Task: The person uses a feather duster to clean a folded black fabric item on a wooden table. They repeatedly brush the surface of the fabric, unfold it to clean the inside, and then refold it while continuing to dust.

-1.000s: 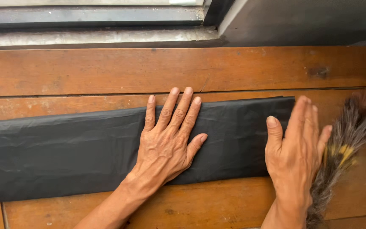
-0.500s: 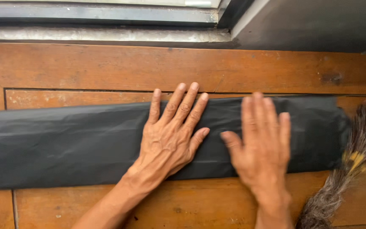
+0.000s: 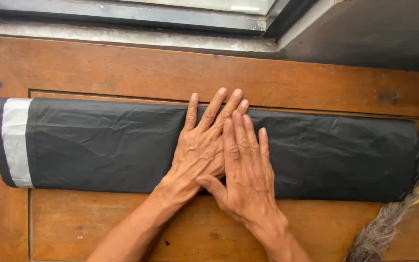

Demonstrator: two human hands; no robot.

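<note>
A long folded black plastic sheet with a grey band at its left end lies across a brown wooden table. Both my hands press flat on its middle. My left hand rests palm down with fingers spread toward the far edge. My right hand lies flat beside it, partly overlapping the left hand's side, fingers straight. Neither hand grips anything.
A feather duster lies at the table's right, touching the sheet's right end. A window frame and sill run along the far edge. A dark wall surface sits at the upper right.
My right hand has slid left along the sheet, from its right end to beside my left hand. The view has shifted, so the sheet's grey left end now shows.
</note>
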